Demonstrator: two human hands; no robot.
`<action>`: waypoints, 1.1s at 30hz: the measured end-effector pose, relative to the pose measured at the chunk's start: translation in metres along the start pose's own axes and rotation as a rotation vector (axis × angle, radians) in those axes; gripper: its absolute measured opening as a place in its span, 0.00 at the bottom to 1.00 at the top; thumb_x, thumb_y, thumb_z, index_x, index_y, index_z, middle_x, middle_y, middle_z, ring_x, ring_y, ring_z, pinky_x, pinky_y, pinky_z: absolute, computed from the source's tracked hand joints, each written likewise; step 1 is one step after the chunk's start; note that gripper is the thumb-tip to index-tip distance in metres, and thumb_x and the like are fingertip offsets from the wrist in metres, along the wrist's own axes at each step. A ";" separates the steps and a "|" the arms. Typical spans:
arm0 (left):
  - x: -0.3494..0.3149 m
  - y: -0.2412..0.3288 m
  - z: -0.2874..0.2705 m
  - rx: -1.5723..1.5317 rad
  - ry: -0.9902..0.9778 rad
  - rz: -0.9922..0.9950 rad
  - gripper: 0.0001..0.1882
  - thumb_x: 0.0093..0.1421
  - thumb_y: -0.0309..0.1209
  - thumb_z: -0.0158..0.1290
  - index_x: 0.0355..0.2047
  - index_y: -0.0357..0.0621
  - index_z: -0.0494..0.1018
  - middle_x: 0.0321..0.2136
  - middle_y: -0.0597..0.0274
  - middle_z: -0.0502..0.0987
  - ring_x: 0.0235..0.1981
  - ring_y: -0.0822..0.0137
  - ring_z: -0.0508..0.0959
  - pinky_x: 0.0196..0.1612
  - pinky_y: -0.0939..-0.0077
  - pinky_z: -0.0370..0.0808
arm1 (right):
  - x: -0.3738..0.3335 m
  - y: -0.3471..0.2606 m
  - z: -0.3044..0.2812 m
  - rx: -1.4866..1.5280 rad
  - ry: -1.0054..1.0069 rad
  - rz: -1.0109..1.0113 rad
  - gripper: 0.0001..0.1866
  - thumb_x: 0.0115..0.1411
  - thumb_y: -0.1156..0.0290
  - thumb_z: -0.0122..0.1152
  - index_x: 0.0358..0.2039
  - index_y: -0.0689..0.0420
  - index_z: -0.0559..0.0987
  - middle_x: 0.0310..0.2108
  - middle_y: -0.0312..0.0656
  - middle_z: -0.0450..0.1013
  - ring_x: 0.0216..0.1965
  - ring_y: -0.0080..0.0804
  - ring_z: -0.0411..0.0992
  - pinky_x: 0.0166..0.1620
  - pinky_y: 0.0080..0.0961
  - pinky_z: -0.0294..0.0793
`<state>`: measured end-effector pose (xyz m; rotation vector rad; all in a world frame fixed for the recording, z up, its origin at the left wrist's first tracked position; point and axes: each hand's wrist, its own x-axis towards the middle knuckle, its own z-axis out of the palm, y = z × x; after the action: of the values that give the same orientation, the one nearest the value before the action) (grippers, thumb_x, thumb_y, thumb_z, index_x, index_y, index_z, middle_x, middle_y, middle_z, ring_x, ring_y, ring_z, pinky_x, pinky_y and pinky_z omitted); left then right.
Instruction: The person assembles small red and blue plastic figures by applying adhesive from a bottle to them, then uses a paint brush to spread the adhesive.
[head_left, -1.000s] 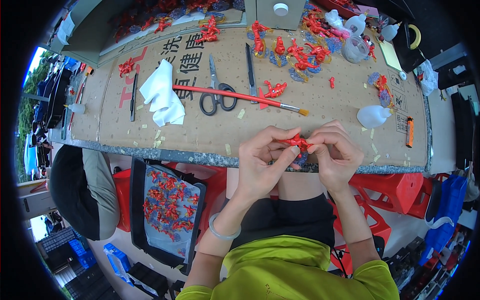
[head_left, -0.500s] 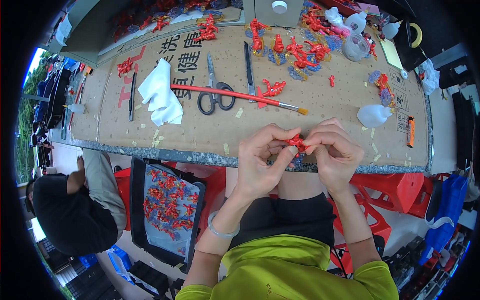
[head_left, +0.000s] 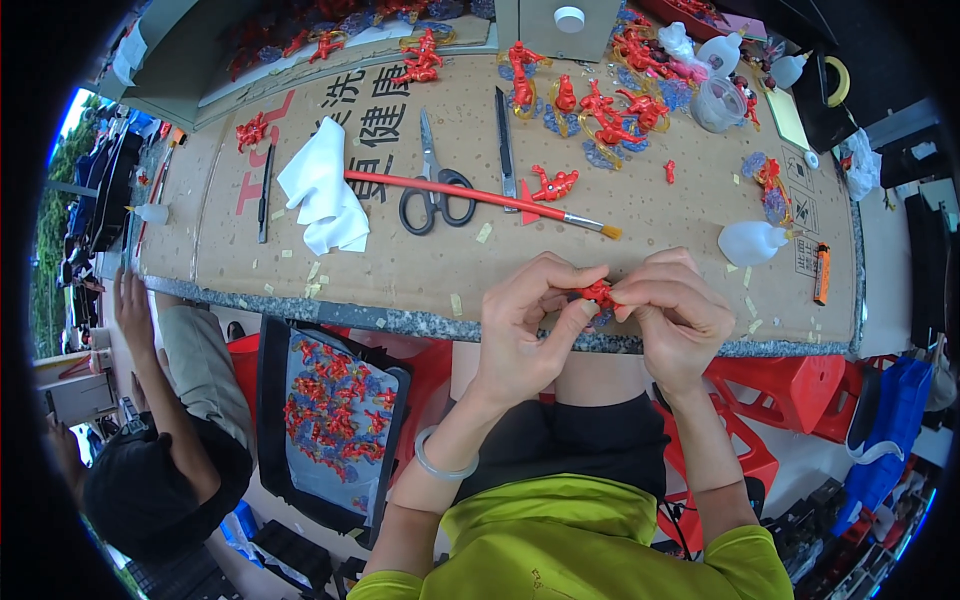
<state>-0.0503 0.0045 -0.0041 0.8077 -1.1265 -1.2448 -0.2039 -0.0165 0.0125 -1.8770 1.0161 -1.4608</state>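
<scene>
At the table's front edge a small red figurine (head_left: pixel 599 292) is pinched between my two hands. My left hand (head_left: pixel 535 325) grips it from one side with thumb and forefinger. From the other side my right hand (head_left: pixel 675 320) presses on it with its fingertips. A bit of translucent blue shows below the red, mostly hidden by my fingers. Just beyond my hands lies a red-handled paintbrush (head_left: pixel 480 200), its bristle end nearest to them. Behind the brush are a loose red figurine piece (head_left: pixel 554 184) and grey-handled scissors (head_left: pixel 436 190).
Several red figurines (head_left: pixel 610 120) with blue and yellow parts stand at the back. A white cloth (head_left: pixel 325 190), a cutter knife (head_left: pixel 505 145), a white squeeze bottle (head_left: pixel 752 242) and an orange lighter (head_left: pixel 822 273) lie around. At left are a figurine tray (head_left: pixel 340 400) and another person (head_left: pixel 170 460).
My hands keep the figurine in nearly the same place, with small finger shifts. The view has tilted slightly. The person at left has stretched an arm toward the table.
</scene>
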 end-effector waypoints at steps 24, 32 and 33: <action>-0.006 -0.009 0.006 0.192 0.130 0.159 0.10 0.49 0.16 0.58 0.33 0.31 0.74 0.32 0.52 0.78 0.32 0.65 0.80 0.33 0.79 0.78 | 0.001 -0.011 -0.011 -0.222 -0.081 -0.114 0.16 0.32 0.86 0.67 0.27 0.65 0.80 0.24 0.44 0.73 0.25 0.36 0.73 0.27 0.25 0.71; -0.004 -0.009 0.006 0.268 0.169 0.154 0.08 0.47 0.14 0.57 0.30 0.32 0.75 0.26 0.55 0.78 0.24 0.70 0.77 0.26 0.82 0.73 | 0.001 -0.002 0.000 -0.204 -0.044 -0.183 0.16 0.29 0.89 0.65 0.25 0.65 0.78 0.22 0.44 0.72 0.23 0.37 0.72 0.25 0.26 0.71; -0.004 -0.008 0.006 0.285 0.171 0.149 0.08 0.47 0.14 0.57 0.30 0.33 0.75 0.25 0.56 0.77 0.23 0.70 0.77 0.25 0.82 0.72 | 0.002 -0.001 0.001 -0.200 -0.035 -0.192 0.17 0.29 0.90 0.63 0.25 0.65 0.78 0.22 0.44 0.72 0.23 0.37 0.72 0.24 0.26 0.71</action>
<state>-0.0579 0.0070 -0.0107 1.0038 -1.2157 -0.8853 -0.2025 -0.0171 0.0140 -2.1869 1.0209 -1.4727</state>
